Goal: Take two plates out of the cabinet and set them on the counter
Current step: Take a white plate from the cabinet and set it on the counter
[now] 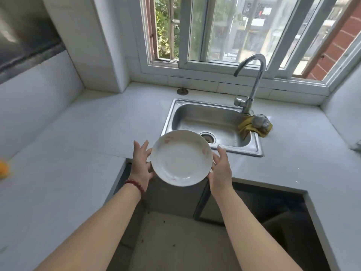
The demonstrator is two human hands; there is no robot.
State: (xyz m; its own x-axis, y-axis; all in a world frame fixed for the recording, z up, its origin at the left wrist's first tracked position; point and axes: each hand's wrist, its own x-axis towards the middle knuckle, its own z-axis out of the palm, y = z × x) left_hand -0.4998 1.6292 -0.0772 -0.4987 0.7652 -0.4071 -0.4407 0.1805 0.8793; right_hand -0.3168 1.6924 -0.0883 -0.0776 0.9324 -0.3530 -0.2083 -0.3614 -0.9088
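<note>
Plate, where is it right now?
Mid-frame in the head view, the plate is held between the left hand and right hand, just in front of the sink.

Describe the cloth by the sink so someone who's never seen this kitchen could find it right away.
Start at the steel sink under the window and follow its right rim to the curved tap's foot. A crumpled cloth drapes over the sink's corner there, grey scrubber on top; it's the only yellow thing nearby.
</note>
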